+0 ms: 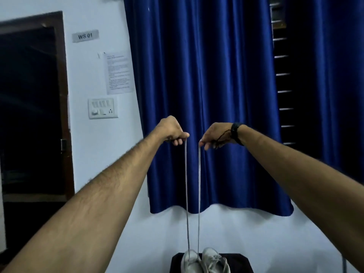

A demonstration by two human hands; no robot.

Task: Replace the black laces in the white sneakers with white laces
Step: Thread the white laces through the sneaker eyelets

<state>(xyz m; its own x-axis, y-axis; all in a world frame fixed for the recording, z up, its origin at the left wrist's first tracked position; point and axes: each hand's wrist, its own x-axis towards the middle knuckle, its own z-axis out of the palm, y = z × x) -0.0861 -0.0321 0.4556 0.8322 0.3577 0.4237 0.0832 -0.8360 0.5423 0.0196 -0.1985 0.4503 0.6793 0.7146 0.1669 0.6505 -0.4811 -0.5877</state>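
A: Sneakers?
B: Two white sneakers at 6 o'clock, side by side and touching, toes toward the wall, on a dark worktop.
A: Lace state?
B: White lace threaded in the left sneaker only; both ends drawn straight up, taut, nearly parallel, toward 12 o'clock. Left end pinched by the left hand, right end by the right hand.
A: The right sneaker?
B: Its lacing looks pale; detail too blurred to read.
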